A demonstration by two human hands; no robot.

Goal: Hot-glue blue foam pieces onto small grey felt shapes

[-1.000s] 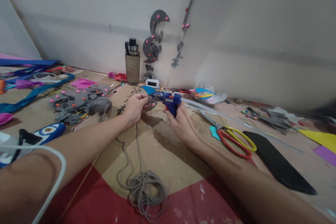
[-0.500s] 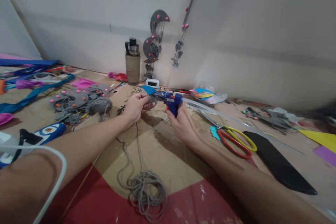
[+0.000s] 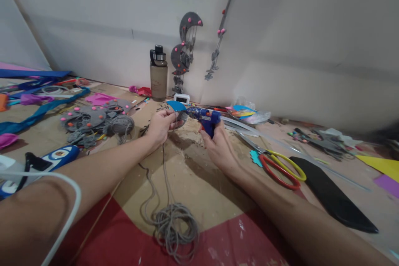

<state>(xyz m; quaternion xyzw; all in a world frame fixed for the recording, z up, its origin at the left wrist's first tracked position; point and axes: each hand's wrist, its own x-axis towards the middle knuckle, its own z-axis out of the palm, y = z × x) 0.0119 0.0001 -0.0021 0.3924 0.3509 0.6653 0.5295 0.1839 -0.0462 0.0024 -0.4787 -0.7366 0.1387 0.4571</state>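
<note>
My left hand (image 3: 161,129) pinches a small craft piece with a bright blue part (image 3: 176,105) on top and a grey part (image 3: 182,117) below; the fingers hide some of it. Wrapped around the handle of a blue hot glue gun (image 3: 204,116) is my right hand (image 3: 220,145). The gun's nozzle points left, close to the piece; whether they touch I cannot tell. Grey cord (image 3: 164,170) runs from below my left hand down to a loose coil of cord (image 3: 176,226) on the table.
Red-and-yellow-handled scissors (image 3: 277,166) and a long black object (image 3: 333,195) lie at the right. Grey felt shapes with coloured pompoms (image 3: 90,118) sit left beside a yarn ball (image 3: 122,125). A bottle (image 3: 158,77) stands by the wall. A white cable (image 3: 70,216) crosses my left forearm.
The glue gun in my right hand has drawn slightly right, so its nozzle is a little farther from the craft piece. My left hand keeps its hold almost unmoved.
</note>
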